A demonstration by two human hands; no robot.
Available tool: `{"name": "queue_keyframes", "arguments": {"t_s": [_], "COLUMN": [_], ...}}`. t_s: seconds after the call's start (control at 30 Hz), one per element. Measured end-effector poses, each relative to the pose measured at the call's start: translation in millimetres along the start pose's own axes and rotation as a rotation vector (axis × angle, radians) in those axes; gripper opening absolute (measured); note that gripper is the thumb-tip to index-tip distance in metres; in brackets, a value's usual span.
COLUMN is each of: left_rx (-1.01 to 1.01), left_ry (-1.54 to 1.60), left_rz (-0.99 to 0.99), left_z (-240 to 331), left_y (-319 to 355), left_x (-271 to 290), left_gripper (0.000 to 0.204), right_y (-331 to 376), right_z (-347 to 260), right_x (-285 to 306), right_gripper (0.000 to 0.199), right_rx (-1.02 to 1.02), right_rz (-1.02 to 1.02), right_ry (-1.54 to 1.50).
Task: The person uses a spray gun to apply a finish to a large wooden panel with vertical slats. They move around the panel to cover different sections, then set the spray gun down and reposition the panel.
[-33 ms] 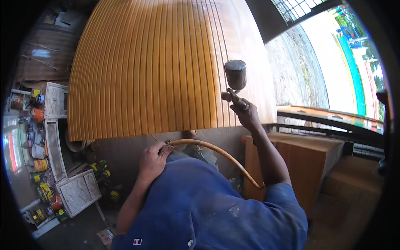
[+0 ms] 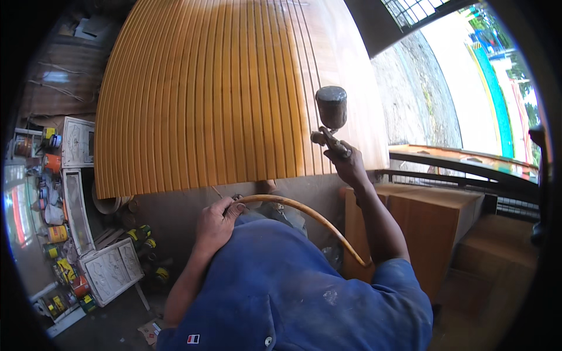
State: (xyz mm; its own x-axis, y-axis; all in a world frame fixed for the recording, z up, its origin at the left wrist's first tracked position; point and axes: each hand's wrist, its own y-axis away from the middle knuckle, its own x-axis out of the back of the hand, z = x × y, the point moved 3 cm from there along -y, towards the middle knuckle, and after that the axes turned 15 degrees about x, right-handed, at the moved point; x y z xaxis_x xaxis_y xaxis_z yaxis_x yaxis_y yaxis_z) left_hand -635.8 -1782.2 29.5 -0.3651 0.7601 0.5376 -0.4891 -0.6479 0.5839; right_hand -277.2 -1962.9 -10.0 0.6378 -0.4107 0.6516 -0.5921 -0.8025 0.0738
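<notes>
A spray gun (image 2: 332, 142) with a dark, stained cup (image 2: 332, 107) is gripped in my right hand (image 2: 350, 167), held over the lower right part of a large wooden panel (image 2: 205, 105). Grooves run along the panel; its left part is orange-brown, while the right part looks paler and washed out by glare. My left hand (image 2: 215, 225) is closed around a yellowish hose (image 2: 304, 216) below the panel's near edge. From there the hose arcs right towards my right upper arm, where it goes out of sight.
Paint cans (image 2: 57, 234) and carved whitish panels (image 2: 111, 271) crowd the left side. At the right stand a brown wooden cabinet (image 2: 424, 228) and a dark metal rail (image 2: 462, 169). Bright daylight comes from the upper right.
Almost nothing differs; the view has shifted very slightly, and both hands keep their holds.
</notes>
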Motion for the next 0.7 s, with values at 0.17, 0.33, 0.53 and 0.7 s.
{"name": "queue_keyframes", "arguments": {"t_s": [0.17, 0.33, 0.53, 0.7], "left_rx": [-0.078, -0.068, 0.041, 0.081], "left_ry": [0.026, 0.007, 0.083, 0.045], "left_rz": [-0.103, -0.125, -0.059, -0.037], "left_z": [3, 12, 6, 6], "left_y": [-3, -14, -12, -15], "left_x": [-3, 0, 13, 20], "left_gripper": [0.049, 0.046, 0.044, 0.042], "right_y": [74, 84, 48, 37], "right_z": [-24, -42, -39, -39], "right_x": [8, 9, -13, -13], "right_gripper": [0.022, 0.030, 0.025, 0.022], "right_rx": [-0.151, -0.135, -0.059, 0.113], "right_rz": [-0.051, -0.176, 0.081, 0.300], "right_ry": [-0.013, 0.015, 0.079, -0.060]}}
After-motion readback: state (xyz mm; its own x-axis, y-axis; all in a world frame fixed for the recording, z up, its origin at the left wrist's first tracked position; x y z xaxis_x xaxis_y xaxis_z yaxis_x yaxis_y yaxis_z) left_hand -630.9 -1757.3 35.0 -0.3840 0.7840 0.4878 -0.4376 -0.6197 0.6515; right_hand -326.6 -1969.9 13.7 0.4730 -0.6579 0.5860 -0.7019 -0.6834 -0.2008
